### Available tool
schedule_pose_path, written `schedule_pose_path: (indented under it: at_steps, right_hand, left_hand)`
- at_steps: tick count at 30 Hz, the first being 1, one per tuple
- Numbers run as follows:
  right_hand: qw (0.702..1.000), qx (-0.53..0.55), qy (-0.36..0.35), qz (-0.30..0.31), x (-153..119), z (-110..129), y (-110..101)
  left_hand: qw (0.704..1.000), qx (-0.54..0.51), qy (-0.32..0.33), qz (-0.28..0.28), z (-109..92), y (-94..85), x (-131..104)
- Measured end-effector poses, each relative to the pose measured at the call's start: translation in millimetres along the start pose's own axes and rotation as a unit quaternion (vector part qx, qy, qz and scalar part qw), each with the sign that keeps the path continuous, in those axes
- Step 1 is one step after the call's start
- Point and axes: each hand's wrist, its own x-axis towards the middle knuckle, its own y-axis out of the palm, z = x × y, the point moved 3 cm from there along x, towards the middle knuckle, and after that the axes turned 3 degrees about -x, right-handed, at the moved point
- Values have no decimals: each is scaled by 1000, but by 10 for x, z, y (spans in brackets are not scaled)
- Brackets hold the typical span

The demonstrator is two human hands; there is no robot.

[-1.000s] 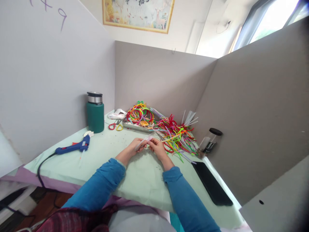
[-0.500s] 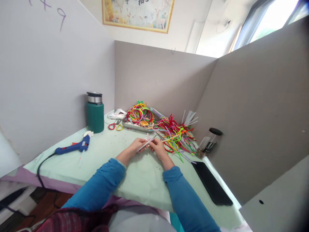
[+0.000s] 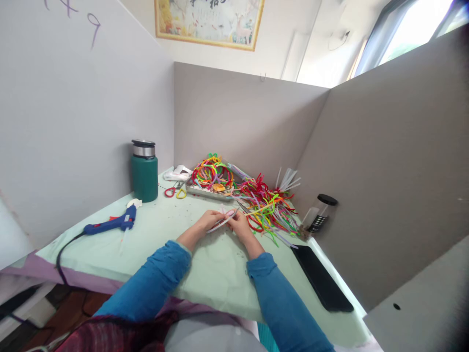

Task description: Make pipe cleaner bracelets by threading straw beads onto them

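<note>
Both hands meet above the middle of the table, working on pale pipe cleaners. A whitish pipe cleaner (image 3: 219, 225) runs slantwise between them, slightly bowed. Its lower end sticks out below my left hand (image 3: 207, 221), whose fingers are closed on it. My right hand (image 3: 239, 225) pinches the other end with thumb and forefinger. A pale pink piece (image 3: 229, 213) shows between the fingertips; its exact shape is too small to make out. Just beyond my right hand lies a heap of coloured pipe cleaners (image 3: 262, 195).
A metal tray (image 3: 208, 194) of bent coloured loops stands at the back, beside red-and-yellow-handled scissors (image 3: 181, 193). On the left are a green bottle (image 3: 144, 178) and a blue glue gun (image 3: 110, 225) with its cord. A black phone-like slab (image 3: 322, 278) and a clear jar (image 3: 321, 215) are right.
The whitish pipe cleaner has gone from straight to slightly curved. The pale upright tip above my fingers has tilted down left. My hands have barely shifted.
</note>
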Motion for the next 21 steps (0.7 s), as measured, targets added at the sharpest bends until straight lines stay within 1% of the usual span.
schedule_pose_path:
  at_steps: [8,15,17,21]
  right_hand:
    - [1000,-6,-13,5,-8,-6,-1]
    - [1000,-11,-18,13,-6,-14,3]
    - [1000,-7,-19,13,-3,-18,3]
    - [1000,3,-16,19,-7,-11,7]
  left_hand:
    - [999,38,18,-4,77,-47,59]
    - [999,11,0,-34,95,-53,88]
    - [1000,9,-3,-30,96,-55,92]
    - [1000,1,-1,-3,94,-48,99]
